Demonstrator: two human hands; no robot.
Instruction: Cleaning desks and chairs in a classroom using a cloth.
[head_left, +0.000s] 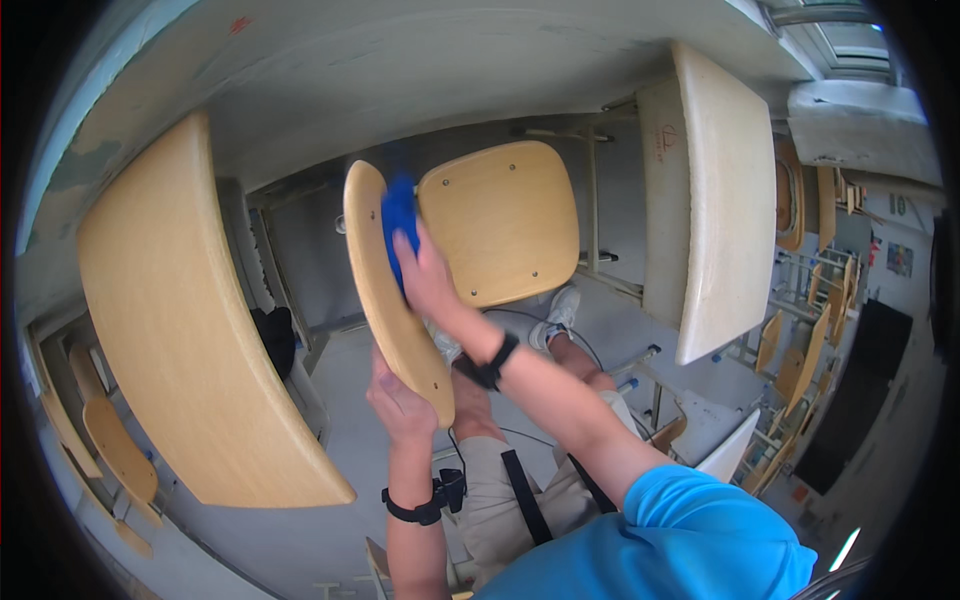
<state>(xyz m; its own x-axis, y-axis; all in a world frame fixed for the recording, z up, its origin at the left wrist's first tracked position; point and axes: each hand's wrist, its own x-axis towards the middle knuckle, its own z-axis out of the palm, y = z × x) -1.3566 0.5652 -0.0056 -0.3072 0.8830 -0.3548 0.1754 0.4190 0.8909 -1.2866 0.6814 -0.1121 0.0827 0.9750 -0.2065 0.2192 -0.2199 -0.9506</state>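
A chair with a curved wooden backrest (401, 330) and a flat wooden seat (501, 225) stands before me. My right hand (429, 281) holds a blue cloth (400, 225) against the face of the backrest, on the side towards the seat; the cloth is slightly blurred. Lower down, my left hand (401, 397) grips the near end of the backrest from its outer side, with its fingers partly hidden. Metal fasteners show in both wooden parts.
A wooden desktop (195, 337) lies to the left, with a black item (276, 341) under it. On the right is a paler desk (727, 202). A wall (420, 67) runs along the far side. More chairs and desks (806, 352) crowd the far right. A dark cable crosses near my feet.
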